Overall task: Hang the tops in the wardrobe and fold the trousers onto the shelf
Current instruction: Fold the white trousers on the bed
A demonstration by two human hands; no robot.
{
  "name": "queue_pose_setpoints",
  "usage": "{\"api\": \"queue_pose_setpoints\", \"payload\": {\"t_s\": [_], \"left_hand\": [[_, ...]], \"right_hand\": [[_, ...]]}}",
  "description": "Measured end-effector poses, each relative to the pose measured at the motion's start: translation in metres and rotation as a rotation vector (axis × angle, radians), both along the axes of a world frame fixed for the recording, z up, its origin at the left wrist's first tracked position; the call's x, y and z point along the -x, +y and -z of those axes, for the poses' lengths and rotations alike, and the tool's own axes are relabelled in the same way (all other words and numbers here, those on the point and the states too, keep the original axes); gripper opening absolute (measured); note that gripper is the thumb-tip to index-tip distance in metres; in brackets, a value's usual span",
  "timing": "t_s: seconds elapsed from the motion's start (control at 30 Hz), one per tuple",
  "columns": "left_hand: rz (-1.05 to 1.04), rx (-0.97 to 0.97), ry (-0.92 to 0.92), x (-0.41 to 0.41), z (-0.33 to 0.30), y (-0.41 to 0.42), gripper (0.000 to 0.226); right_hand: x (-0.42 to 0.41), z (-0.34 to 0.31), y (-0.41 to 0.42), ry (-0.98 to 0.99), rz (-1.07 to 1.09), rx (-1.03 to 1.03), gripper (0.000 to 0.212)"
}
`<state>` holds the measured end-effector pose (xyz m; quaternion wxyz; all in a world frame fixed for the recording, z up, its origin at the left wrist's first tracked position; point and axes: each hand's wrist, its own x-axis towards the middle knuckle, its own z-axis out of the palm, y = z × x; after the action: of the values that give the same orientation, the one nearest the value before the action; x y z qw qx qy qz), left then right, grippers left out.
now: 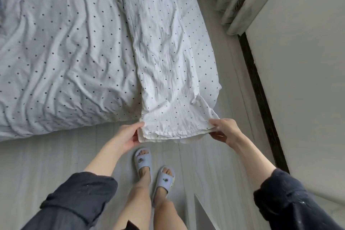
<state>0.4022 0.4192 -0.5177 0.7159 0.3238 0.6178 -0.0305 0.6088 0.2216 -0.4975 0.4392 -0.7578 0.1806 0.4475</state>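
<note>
**Trousers held by the hem, laid flat on the bed for folding**

Nearest to the camera are two dark rolled-up sleeves (78,200) and, between them, feet in pale blue slippers (142,160) on the grey floor (46,164). A little farther, the left hand (128,137) pinches the left corner of the hem, and the right hand (224,130) pinches the right corner, thumb on top. Both hands grip the white crinkled cotton trousers with small dark dots (164,65). The hem hangs just past the near edge of the bed, so the cloth is kept taut and the legs seem to lie one on the other. The rest of the trousers lies along the right side of the pale blue dotted bed sheet (56,43), reaching far up. I think the flat bed serves as a folding surface. To the far right stand patterned curtains (237,0) and a white panel (298,80), perhaps the wardrobe.
</note>
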Motion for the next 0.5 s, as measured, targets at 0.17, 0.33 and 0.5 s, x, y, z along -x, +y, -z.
{"api": "queue_pose_setpoints", "payload": {"t_s": [0.17, 0.33, 0.5], "left_hand": [[-0.167, 0.044, -0.111, -0.045, -0.029, 0.054, 0.01], [-0.138, 0.007, -0.139, -0.104, -0.038, 0.12, 0.018], [-0.136, 0.01, -0.174, -0.136, -0.021, 0.169, 0.017]], "right_hand": [[-0.041, -0.041, 0.058, -0.054, 0.026, -0.064, 0.009], [-0.088, -0.061, 0.128, -0.087, 0.002, -0.082, 0.007], [-0.125, -0.038, 0.189, -0.111, -0.042, -0.094, 0.021]]}}
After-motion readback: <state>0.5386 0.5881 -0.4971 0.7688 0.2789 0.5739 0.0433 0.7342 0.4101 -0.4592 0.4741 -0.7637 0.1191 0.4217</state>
